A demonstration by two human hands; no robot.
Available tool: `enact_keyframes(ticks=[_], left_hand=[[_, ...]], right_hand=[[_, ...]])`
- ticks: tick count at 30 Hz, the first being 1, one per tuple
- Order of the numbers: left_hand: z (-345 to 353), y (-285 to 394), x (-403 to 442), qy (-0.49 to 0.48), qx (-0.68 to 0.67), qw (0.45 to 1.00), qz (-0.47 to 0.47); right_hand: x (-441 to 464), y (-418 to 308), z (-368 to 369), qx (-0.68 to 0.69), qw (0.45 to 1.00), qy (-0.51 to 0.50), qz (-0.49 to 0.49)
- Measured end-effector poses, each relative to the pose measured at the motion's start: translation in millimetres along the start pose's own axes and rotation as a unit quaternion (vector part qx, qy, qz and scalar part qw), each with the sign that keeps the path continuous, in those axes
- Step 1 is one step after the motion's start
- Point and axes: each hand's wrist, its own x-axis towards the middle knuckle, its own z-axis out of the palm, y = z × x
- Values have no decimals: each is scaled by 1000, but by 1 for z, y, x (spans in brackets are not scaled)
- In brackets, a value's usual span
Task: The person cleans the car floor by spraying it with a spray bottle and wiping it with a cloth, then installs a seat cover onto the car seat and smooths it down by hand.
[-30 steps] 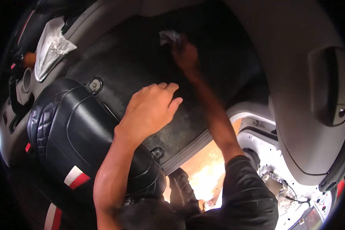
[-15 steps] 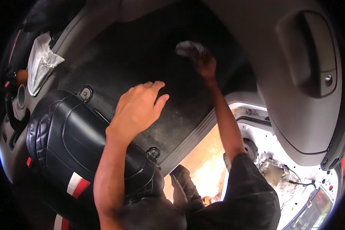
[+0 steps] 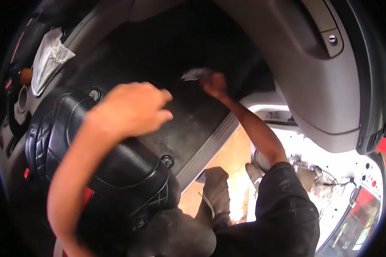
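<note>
My right hand (image 3: 215, 85) is closed on a whitish, crumpled cloth (image 3: 192, 74) over the dark car floor (image 3: 182, 124). The grip is shadowed and a little blurred, so the exact fingers are hard to make out. Above the black leather car seat (image 3: 124, 158) hovers my left hand (image 3: 131, 109), smeared by motion. Its thumb stands apart from the fingers, and nothing shows between them.
On the right are the grey dashboard panel with a keyed glovebox latch (image 3: 332, 39) and the open car door (image 3: 326, 192). A metal seat-rail bolt mount (image 3: 167, 161) sits on the floor by the seat. A whitish bag (image 3: 50, 64) lies at the left by the console.
My right hand has moved left and toward me with the cloth. The left hand has swung left and slightly up, over the seat. The view has shifted a little.
</note>
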Motion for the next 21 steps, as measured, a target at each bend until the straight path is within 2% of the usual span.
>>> enact_keyframes(ticks=[1,2,3,4,6,8,9,11,12,13,14,15,17,19,20,21], left_hand=[[-8,-16,-6,85,2,996,-7],[-11,-35,-12,168,5,986,-16],[-10,-55,-21,222,66,971,-59],[-6,-74,-30,271,128,949,-99],[6,-101,-48,310,119,929,-164],[18,-99,-46,304,-10,902,-307],[16,-109,-44,304,-88,897,-309],[15,-109,-39,369,-92,885,-270],[20,-110,-36,399,-98,877,-250],[20,-117,-38,384,-96,887,-238],[18,-118,-40,348,-114,895,-254],[19,-123,-40,351,-119,892,-258],[23,-129,-40,362,-133,884,-266],[21,-120,-37,381,-142,874,-265],[19,-117,-37,382,-139,872,-272],[18,-113,-36,384,-136,870,-280]], right_hand=[[24,20,-11,-32,989,147,-10],[47,39,-23,-63,955,291,-11],[59,75,-40,-197,928,315,-31],[71,111,-57,-327,878,347,-43],[64,142,-84,-463,850,252,-7],[46,194,-80,-419,890,168,57],[46,219,-79,-398,904,133,87],[31,257,-77,-354,921,56,154],[10,230,-61,-256,954,99,124],[-11,199,-46,-149,976,137,86],[-32,166,-31,-49,984,166,42],[-44,135,-29,-17,987,159,5],[-45,106,-58,-39,992,120,-12],[-5,133,-97,-145,981,102,82],[27,166,-113,-285,945,115,111],[45,174,-112,-297,930,143,161]])
